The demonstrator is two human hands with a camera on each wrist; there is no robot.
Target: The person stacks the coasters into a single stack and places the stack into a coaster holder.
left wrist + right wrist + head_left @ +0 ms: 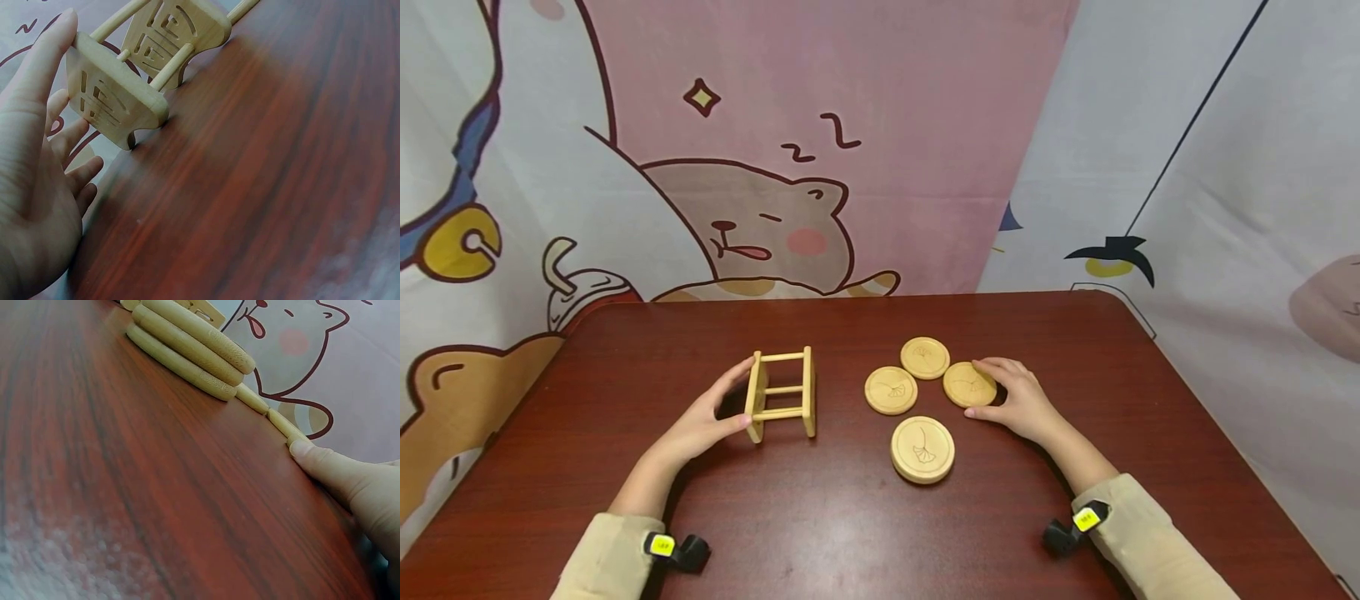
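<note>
A small wooden coaster rack [782, 390], with slotted side panels joined by rods, stands on the table left of centre. My left hand [706, 425] grips its left side panel [115, 94], thumb at the near end and fingers at the far end. Right of centre, my right hand [1018, 402] holds a round wooden coaster [968, 385] by its edge, thumb nearest me. That coaster lies flat beside two others, a far coaster [925, 357] and a left coaster [891, 390]. Closer to me sits a stack of coasters [922, 450], three layers visible in the right wrist view.
The table [850, 533] is glossy dark red wood. Behind it hangs a cartoon-printed cloth [925, 125], which also runs along the sides. Each sleeve carries a small wrist camera, the left camera [692, 553] and the right camera [1060, 538].
</note>
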